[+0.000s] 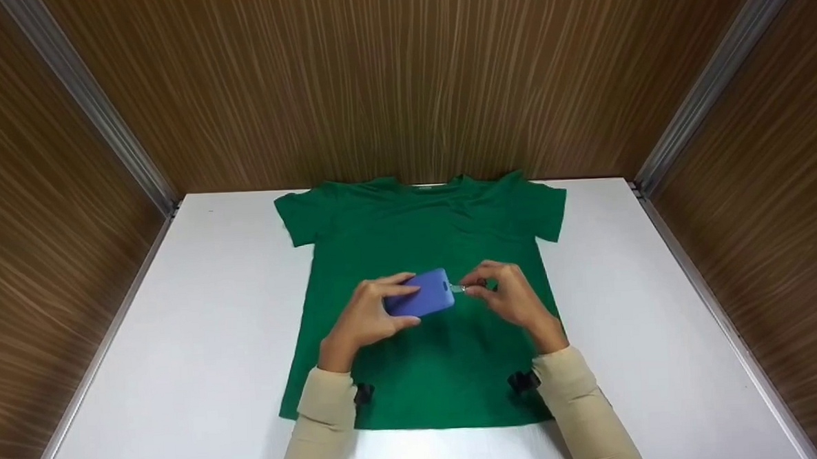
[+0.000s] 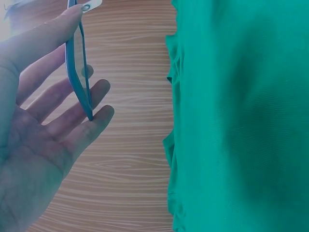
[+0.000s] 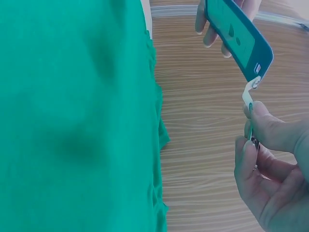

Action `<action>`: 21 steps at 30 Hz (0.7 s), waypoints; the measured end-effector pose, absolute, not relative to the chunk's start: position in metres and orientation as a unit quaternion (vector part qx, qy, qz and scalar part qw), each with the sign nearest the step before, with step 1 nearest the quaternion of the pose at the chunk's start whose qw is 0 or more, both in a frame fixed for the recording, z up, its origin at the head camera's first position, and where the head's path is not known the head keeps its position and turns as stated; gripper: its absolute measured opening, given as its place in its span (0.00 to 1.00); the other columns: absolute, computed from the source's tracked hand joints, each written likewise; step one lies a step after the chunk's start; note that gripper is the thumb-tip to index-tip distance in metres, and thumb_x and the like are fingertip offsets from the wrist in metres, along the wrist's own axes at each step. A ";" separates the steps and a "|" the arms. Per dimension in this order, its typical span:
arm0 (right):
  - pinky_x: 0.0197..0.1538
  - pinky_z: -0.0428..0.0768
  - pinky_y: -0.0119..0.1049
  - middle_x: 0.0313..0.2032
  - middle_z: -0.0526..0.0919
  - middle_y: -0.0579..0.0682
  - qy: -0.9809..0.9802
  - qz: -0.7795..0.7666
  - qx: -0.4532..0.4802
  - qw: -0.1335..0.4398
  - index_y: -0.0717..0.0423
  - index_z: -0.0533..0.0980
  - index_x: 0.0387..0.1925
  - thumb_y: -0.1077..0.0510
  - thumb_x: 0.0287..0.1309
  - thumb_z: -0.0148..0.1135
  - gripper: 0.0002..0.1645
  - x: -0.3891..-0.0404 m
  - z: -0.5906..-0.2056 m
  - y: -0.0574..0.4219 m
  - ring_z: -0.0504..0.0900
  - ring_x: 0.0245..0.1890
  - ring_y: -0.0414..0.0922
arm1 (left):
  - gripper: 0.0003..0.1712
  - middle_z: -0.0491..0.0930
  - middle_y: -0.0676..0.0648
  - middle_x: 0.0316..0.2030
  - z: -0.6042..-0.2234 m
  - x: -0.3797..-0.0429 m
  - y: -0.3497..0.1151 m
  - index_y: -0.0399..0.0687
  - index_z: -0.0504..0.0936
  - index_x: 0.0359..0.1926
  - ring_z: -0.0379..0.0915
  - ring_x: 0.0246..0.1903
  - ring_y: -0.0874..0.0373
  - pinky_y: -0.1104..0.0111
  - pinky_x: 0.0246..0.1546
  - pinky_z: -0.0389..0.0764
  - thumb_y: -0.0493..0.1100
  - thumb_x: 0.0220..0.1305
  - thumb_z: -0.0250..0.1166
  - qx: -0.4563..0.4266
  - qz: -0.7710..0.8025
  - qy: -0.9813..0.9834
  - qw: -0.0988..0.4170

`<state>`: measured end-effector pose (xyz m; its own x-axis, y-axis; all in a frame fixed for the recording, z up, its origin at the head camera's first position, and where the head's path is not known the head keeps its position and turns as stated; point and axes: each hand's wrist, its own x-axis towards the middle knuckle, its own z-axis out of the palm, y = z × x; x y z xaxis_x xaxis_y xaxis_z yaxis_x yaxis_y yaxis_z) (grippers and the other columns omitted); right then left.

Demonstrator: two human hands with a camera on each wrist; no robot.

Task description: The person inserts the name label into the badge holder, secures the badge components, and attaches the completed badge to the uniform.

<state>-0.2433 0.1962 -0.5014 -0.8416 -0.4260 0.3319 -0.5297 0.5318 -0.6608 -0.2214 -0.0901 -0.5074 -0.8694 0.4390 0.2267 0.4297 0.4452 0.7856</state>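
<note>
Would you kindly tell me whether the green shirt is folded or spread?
Spread: the green shirt lies across the white table, both sleeves extended outward.

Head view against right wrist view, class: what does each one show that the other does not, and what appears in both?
Only the head view: the beige sleeves, the black wrist devices and the bottom hem of the green shirt.

Only the right wrist view: the face of the card holder bearing two dark marks; the head view shows its other, purple side.

Both: the shirt, the wood-grain wall, the left hand gripping the holder, and the right hand pinching the pale strap at the holder's end.
</note>
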 end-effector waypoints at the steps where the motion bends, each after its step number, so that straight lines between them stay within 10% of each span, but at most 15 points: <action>1: 0.39 0.86 0.36 0.40 0.89 0.54 -0.872 0.400 0.276 0.065 0.58 0.89 0.39 0.64 0.65 0.68 0.05 -0.243 -0.501 0.196 0.86 0.38 0.45 | 0.29 0.75 0.39 0.70 -0.507 -0.221 -0.090 0.45 0.85 0.61 0.70 0.70 0.36 0.41 0.69 0.71 0.42 0.58 0.78 0.256 0.461 0.850 0.005; 21: 0.28 0.77 0.26 0.41 0.88 0.54 -0.850 0.448 0.271 0.058 0.56 0.87 0.41 0.63 0.69 0.64 0.06 -0.236 -0.497 0.187 0.81 0.32 0.47 | 0.35 0.75 0.42 0.70 -0.511 -0.221 -0.086 0.49 0.79 0.68 0.70 0.71 0.39 0.42 0.70 0.70 0.42 0.59 0.78 0.258 0.469 0.845 0.013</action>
